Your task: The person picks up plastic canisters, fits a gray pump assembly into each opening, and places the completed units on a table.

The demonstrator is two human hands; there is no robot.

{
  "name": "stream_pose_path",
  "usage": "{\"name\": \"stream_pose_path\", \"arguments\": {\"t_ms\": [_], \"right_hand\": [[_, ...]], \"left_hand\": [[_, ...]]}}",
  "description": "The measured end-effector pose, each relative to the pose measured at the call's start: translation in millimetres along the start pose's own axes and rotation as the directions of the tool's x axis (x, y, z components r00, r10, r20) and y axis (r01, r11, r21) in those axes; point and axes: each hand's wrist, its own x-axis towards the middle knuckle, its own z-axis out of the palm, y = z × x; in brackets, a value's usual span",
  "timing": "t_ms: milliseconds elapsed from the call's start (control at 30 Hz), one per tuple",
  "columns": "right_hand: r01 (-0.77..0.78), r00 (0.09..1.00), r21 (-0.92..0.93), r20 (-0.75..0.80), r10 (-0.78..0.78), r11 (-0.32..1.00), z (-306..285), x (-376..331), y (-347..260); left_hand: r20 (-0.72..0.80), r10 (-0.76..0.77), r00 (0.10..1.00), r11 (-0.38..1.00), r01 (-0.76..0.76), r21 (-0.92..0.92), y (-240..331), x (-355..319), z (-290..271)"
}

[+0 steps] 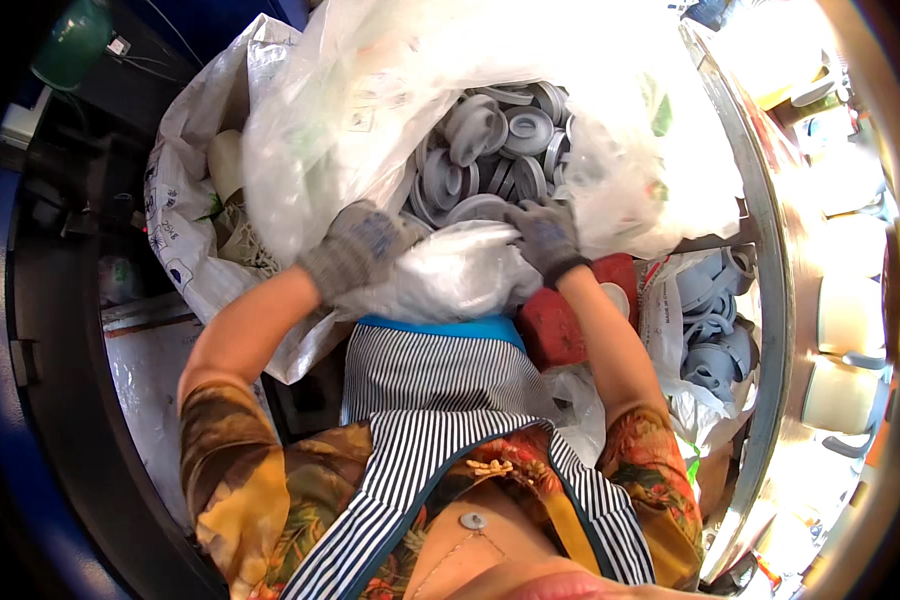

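Observation:
A large translucent plastic bag (460, 265) lies in front of me with its mouth open. Inside it are several grey round lid-like plastic parts (527, 132), some with raised knobs or rims. My left hand (355, 245), in a grey knit glove, is closed on the near left part of the bag's edge. On the right, my gloved right hand (548, 238) grips the same near edge, its fingers by the grey parts. Between both hands the film is bunched up. Some fingertips are hidden by the folds.
A white woven sack (175, 215) with pale scraps stands at the left. Right of me are a red object (553, 330) and a bag with blue-grey plastic parts (712, 365). A metal-edged table (770, 300) carries several cream-coloured containers (838, 395). Dark machinery (55, 350) borders the left.

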Motion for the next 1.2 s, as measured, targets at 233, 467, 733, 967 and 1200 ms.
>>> {"name": "stream_pose_path", "arguments": {"t_ms": [233,467,733,967,1200], "right_hand": [[0.072,0.717,-0.092,-0.688,-0.115,0.993,-30.6,-24.0,-10.1],[0.273,0.956,0.059,-0.128,-0.264,0.960,-13.4,-6.8,-16.3],[0.538,0.645,-0.267,0.741,-0.186,0.800,53.7,33.3,-39.2],[0.405,0.856,-0.460,0.495,-0.151,0.790,159.1,59.0,-8.9],[0.485,0.712,-0.308,0.683,-0.165,0.818,39.9,58.1,-12.0]], "left_hand": [[-0.432,-0.064,0.900,0.990,0.004,-0.139,15.7,-45.8,-31.1],[-0.548,0.264,0.794,0.961,-0.170,0.217,-15.6,-29.7,102.3],[-0.228,0.313,0.922,0.947,-0.284,0.151,-26.1,38.7,141.7],[0.111,0.242,0.964,0.970,-0.237,-0.060,35.1,25.4,77.5],[0.182,0.307,0.934,0.931,-0.335,0.147,34.0,70.6,155.1]]}}
